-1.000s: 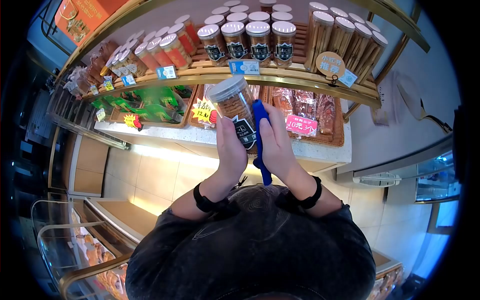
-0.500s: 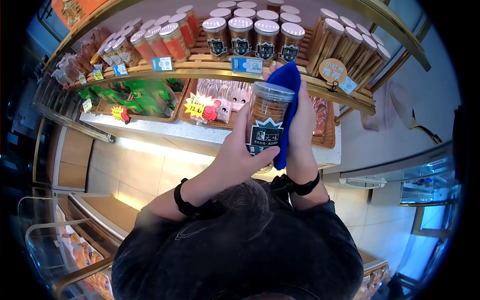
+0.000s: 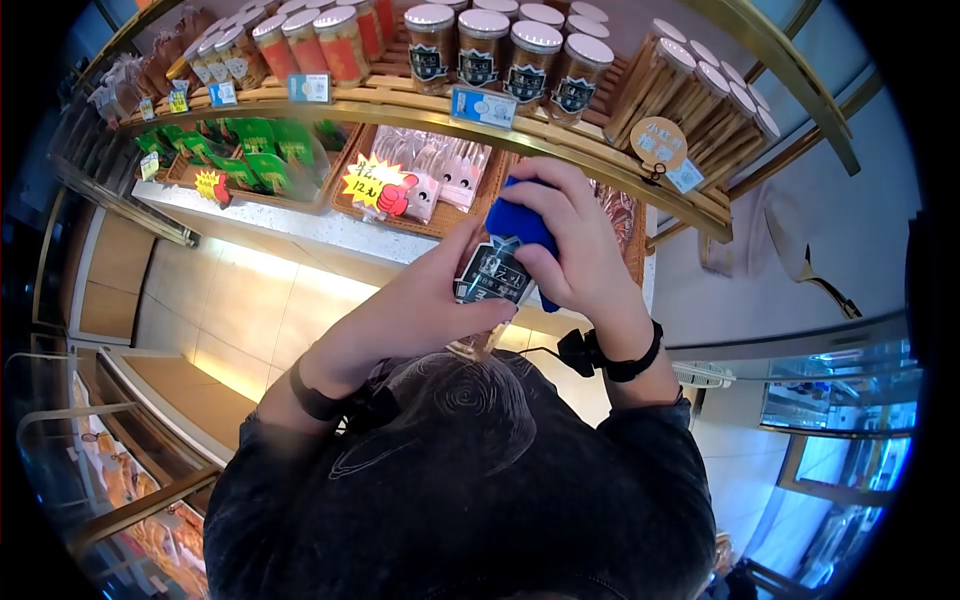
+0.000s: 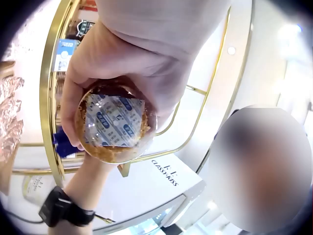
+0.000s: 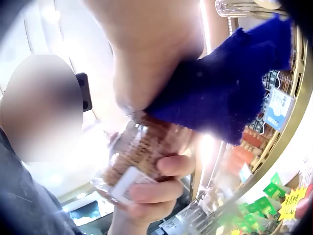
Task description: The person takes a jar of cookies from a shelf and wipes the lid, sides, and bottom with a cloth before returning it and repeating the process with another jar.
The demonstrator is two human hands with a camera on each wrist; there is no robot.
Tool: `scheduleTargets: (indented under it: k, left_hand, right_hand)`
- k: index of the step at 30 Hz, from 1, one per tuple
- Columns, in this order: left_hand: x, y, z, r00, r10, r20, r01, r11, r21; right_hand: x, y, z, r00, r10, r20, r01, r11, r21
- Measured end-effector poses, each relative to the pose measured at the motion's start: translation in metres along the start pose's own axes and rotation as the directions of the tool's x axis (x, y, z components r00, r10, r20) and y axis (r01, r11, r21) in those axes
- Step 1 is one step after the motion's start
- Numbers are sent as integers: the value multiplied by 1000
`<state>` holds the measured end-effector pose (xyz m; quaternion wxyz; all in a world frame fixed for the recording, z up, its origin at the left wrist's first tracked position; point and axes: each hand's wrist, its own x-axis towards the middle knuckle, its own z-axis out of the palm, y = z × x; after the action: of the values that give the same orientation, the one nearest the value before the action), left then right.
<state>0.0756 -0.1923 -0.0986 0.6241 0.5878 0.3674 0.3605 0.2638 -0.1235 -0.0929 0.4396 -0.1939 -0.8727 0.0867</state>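
Observation:
A clear round jar of brown biscuits with a black label leans in front of the person's chest. The left hand grips its lower body, thumb across the label. Curled over the top of the jar, the right hand holds a blue cloth against it; cloth and fingers hide the lid. Through the jar's base, the left wrist view shows a white and blue packet against the biscuits. In the right wrist view the cloth hangs loose beside the jar, which has a white sticker.
Ahead, a wooden shelf with a gold rail carries rows of lidded jars and price cards. Below it, baskets hold green packets and pink-faced bags. A cake server lies at the right.
The right hand has moved from the jar's side to its top, bringing the cloth over the lid. The jar tilts more and sits lower; the left hand keeps its grip.

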Motion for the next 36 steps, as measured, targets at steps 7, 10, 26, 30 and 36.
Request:
scheduleTargets:
  k: [7, 10, 26, 30, 36]
  left_hand:
    - [4, 0, 26, 976, 120, -181, 55, 669, 741]
    - [4, -2, 25, 986, 95, -137, 41, 658, 752]
    - [1, -9, 14, 983, 161, 88, -91, 847, -524]
    - [-4, -7, 11, 987, 141, 75, -54, 736, -675]
    - [-3, -22, 19, 961, 49, 271, 166, 682, -713]
  right_hand:
    - [9, -28, 8, 910, 406, 81, -353, 864, -360]
    - [10, -15, 11, 841, 535, 76, -471, 795, -381]
    - [-19, -9, 33, 798, -18, -603, 146, 975, 165]
    - [-40, -28, 23, 937, -101, -334, 99, 995, -25]
    - [-29, -17, -9, 961, -105, -256, 72, 988, -136]
